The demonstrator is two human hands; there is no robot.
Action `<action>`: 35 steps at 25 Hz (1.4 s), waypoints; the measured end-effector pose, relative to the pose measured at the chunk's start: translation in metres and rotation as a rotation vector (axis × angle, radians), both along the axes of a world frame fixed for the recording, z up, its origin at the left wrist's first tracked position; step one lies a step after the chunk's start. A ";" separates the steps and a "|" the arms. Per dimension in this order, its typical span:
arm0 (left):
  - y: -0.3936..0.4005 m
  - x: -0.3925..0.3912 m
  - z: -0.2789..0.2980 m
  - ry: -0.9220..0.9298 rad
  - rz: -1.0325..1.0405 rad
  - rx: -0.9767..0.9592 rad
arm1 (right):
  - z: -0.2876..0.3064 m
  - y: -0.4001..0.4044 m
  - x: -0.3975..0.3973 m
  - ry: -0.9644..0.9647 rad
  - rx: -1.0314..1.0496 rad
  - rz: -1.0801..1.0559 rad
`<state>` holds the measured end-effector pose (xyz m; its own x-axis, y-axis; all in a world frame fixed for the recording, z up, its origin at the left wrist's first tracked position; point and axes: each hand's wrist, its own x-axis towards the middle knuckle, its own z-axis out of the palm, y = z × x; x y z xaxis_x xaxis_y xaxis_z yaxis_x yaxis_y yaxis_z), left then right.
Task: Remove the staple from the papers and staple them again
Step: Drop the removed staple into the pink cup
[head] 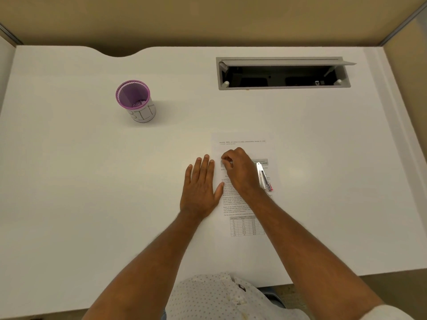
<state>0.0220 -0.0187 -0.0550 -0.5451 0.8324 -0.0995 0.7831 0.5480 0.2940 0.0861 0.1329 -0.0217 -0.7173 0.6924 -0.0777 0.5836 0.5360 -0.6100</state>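
Note:
The printed papers (245, 204) lie on the white desk, one sheet sticking out above the other. My left hand (201, 188) rests flat, palm down, on the desk at the papers' left edge, with its thumb on the sheet. My right hand (238, 169) is curled over the upper left corner of the front sheet, fingertips pinched together there. No staple can be made out under the fingers. A silver stapler (263, 175) with a pink end lies on the papers just right of my right hand.
A purple-rimmed cup (136, 100) with a white paper label stands at the back left. An open grey cable hatch (283, 73) is set into the desk at the back right. Beige partition walls enclose the desk.

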 end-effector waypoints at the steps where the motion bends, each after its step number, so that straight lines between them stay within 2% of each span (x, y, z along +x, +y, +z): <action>1: 0.000 0.000 0.001 -0.001 -0.001 -0.003 | 0.000 0.000 -0.001 -0.011 0.007 0.006; 11: 0.000 -0.002 0.000 -0.005 -0.004 0.011 | 0.006 0.000 -0.017 -0.241 0.117 0.092; 18: 0.000 -0.023 0.009 -0.128 0.007 0.084 | 0.029 0.017 -0.038 -0.295 -0.121 0.093; 22: -0.004 -0.077 0.027 -0.079 0.275 0.257 | 0.053 0.022 -0.071 -0.263 -0.150 0.093; 29: 0.002 -0.172 0.046 -0.132 0.744 0.524 | 0.101 0.015 -0.177 -0.096 -0.127 0.213; 31: 0.010 -0.194 0.050 -0.178 0.813 0.584 | 0.112 0.010 -0.213 -0.071 -0.094 0.249; 35: 0.023 -0.229 0.046 -0.178 0.801 0.704 | 0.118 -0.003 -0.270 -0.089 0.016 0.293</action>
